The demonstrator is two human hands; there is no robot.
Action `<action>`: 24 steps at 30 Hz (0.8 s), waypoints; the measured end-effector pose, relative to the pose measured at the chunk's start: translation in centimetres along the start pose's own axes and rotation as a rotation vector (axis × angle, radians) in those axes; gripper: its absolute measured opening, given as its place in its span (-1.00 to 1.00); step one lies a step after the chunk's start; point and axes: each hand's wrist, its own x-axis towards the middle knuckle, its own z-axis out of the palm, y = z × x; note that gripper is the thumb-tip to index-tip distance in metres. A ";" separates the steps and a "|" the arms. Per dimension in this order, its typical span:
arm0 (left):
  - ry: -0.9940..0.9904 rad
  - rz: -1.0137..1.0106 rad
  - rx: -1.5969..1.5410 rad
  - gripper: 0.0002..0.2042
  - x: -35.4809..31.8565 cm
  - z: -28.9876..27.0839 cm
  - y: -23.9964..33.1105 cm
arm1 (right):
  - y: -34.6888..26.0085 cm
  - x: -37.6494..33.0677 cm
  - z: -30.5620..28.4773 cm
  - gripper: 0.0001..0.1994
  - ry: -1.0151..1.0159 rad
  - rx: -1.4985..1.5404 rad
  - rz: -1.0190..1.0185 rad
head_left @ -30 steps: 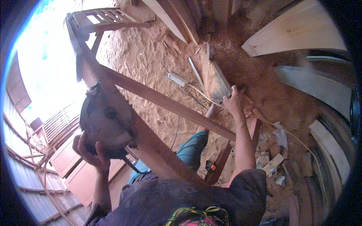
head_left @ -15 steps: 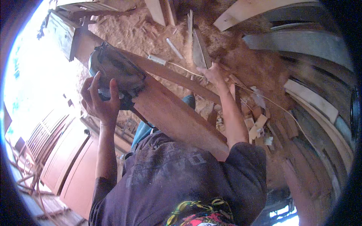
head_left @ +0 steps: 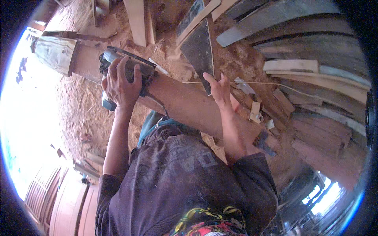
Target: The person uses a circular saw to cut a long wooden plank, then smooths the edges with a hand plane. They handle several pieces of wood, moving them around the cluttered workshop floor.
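Observation:
My left hand is wrapped over a dark, grey-bodied electric planer. The tool rests on a long, wide wooden plank that slants across in front of me, and a black cord hangs from it. On the right, my right hand grips the lower end of a dark triangular panel with a wooden strip along its edge. The thumb lies on the panel's face; the other fingers are partly hidden behind it. My right forearm passes over the plank's near end.
The plank's far end meets a pale wooden block. Sawdust and shavings cover the ground. Stacked boards line the right side, with wood offcuts near my right forearm. A thin pale cable runs there. Reddish panels stand lower left.
My left hand has closed more around the planer, its fingers less spread. The panel in my right hand has turned to show its broad dark face. The whole view has shifted.

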 end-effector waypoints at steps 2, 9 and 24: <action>-0.012 0.039 -0.053 -0.59 -0.2 -0.4 -0.5 | -0.2 -2.5 0.3 -0.63 0.054 0.095 -0.014; -0.141 0.146 -0.541 -0.54 -0.8 -1.9 -3.2 | -5.6 -10.3 4.6 -0.74 0.255 0.630 -0.241; -0.520 -0.502 -1.817 -0.54 -6.9 -14.7 -10.1 | -14.6 -22.7 16.9 -0.59 -0.199 0.603 -0.434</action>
